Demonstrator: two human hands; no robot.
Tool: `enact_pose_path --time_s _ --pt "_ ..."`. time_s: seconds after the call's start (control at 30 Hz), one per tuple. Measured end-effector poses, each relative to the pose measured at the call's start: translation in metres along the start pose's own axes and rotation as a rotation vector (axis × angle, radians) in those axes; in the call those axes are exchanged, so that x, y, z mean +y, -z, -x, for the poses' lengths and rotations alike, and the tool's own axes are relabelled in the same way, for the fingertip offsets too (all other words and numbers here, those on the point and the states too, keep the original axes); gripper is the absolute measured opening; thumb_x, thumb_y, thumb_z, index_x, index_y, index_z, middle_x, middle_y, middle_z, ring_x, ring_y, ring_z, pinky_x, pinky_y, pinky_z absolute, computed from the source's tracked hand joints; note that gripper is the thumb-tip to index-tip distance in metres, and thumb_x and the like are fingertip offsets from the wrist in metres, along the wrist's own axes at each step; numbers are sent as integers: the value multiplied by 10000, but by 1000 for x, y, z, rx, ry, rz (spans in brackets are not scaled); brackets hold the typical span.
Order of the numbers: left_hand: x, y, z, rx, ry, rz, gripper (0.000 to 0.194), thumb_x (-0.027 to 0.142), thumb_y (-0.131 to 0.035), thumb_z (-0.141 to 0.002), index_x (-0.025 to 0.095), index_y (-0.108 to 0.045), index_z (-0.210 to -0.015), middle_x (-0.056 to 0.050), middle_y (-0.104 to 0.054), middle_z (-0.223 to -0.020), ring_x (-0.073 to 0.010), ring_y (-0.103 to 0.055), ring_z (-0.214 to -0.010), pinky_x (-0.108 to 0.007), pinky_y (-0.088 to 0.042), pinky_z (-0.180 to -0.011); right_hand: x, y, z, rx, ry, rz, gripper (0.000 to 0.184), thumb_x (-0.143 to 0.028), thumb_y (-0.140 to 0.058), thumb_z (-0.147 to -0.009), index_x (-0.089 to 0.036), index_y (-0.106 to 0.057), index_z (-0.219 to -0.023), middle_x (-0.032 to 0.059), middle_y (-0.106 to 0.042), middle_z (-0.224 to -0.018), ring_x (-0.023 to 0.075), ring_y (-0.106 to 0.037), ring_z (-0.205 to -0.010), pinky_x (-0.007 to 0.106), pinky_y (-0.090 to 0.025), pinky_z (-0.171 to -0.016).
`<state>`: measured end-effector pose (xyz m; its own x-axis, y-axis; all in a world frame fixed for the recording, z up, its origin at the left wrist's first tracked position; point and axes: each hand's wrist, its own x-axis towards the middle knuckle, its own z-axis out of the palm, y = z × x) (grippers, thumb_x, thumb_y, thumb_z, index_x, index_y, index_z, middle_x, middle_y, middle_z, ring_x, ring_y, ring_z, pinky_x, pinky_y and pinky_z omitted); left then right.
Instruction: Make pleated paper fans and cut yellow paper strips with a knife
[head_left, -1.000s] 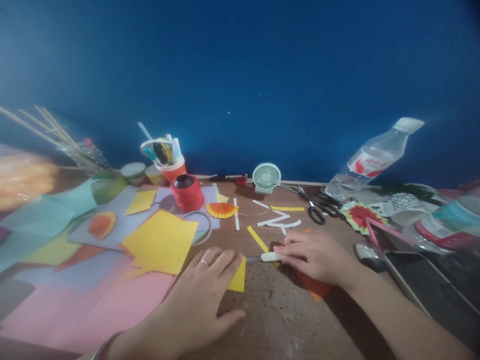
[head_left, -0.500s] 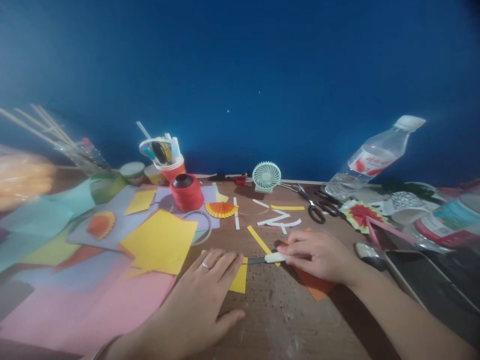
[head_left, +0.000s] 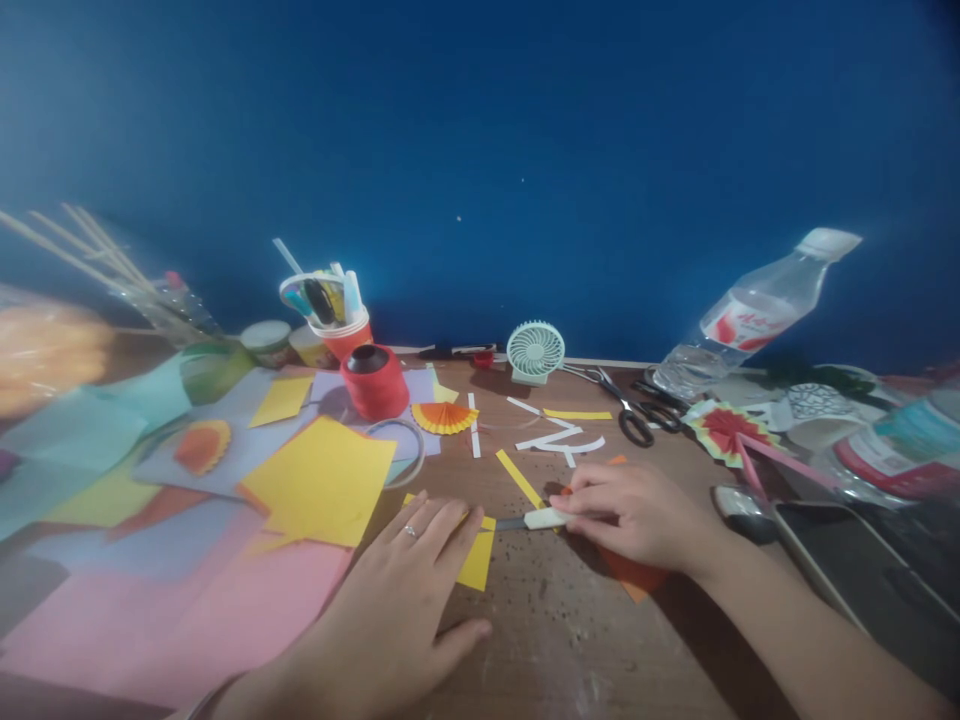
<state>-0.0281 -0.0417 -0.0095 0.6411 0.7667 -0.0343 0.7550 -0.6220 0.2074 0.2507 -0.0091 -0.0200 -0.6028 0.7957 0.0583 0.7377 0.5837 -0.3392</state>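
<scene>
Knife [head_left: 546,518] in right hand [head_left: 637,515], left [head_left: 409,575] flat

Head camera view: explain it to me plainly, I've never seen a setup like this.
There is no machine here, only a person's two bare hands. The camera is worn on the head, looking forward and down, so you see roughly what the person sees.

The left hand lies flat on a small piece of yellow paper. The right hand holds a white-handled cutter, its blade pointing toward the left hand.

Around them on the brown table are coloured sheets and a red spool to the left, white paper strips and a small fan ahead, and scissors, a tilted bottle and a phone-like device to the right.
</scene>
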Motion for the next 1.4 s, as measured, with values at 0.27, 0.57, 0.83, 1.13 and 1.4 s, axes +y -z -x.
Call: enact_pose_path --time_s 0.27,0.57,0.83,1.13,1.4 --pt "2 2 -3 -12 -36 -40 642 498 -474 -787 247 -312 -1356 -57 -522 -1228 -298 -406 -1162 -512 -210 -1031 -5 7 -3 -32 9 49 172 -293 -506 -843 -311 -655 -926 -33 -638 -840 122 -583 -712 250 -316 -583" --pt "2 3 -3 -8 -43 -9 624 470 -485 -789 274 -310 -1354 -42 -530 -1213 -293 -414 -1147 -534 -175 -1036 -3 8 -2 -12 17 47 188 -293 -510 -838 -316 -666 -939 -31 -653 -841 118 -590 -708 244 -326 -575" --pt "1 3 -3 -43 -32 9 635 449 -494 -783 271 -296 -1359 -37 -503 -1253 -299 -386 -1163 -533 -186 -1036 0 7 -1 -6 16 57 188 -303 -515 -834 -317 -666 -945 -23 -656 -853 129 -589 -707 246 -327 -578" --pt "1 3 -3 -66 -34 11 634 444 -484 -789 263 -287 -1364 -44 -499 -1256 -298 -367 -1179 -535 -175 -1039 -2 8 -5 -22 7 49 184 -299 -520 -828 -310 -665 -941 -31 -641 -823 119 -575 -700 242 -305 -560" --pt "2 1 -3 -68 -34 17 638 441 -497 -783 257 -296 -1359 -41 -507 -1244 -295 -369 -1174 -539 -161 -1041 -2 7 -7 -34 3 52 182 -308 -509 -836 -316 -654 -946 -35 -627 -818 118 -557 -690 244 -282 -558"
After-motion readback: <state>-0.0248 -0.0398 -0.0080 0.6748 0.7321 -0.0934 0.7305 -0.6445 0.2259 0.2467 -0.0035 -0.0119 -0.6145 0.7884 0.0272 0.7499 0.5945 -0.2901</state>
